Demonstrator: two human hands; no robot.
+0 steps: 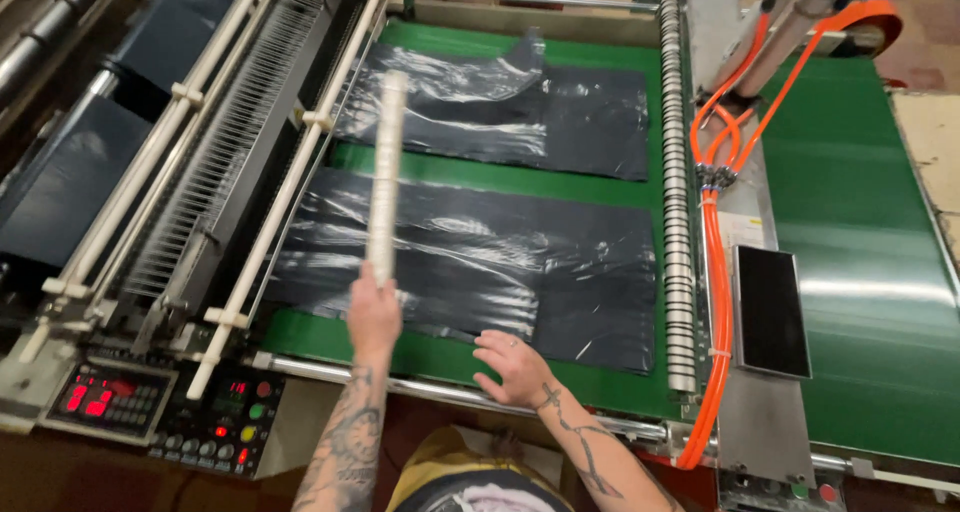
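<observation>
the left hand (373, 312) is closed round the near end of a white rod (386, 172). the rod's long axis runs away from the person, almost straight up the view, its far tip leaning slightly right; it hangs above the near bag stack (480, 262). the right hand (512, 367) lies flat, fingers spread wide, on that stack's near edge, holding nothing. a second bag stack (520, 107) lies farther off on the green belt (450, 167). a control panel (165, 407) sits to the left, orange hoses (718, 262) to the right.
</observation>
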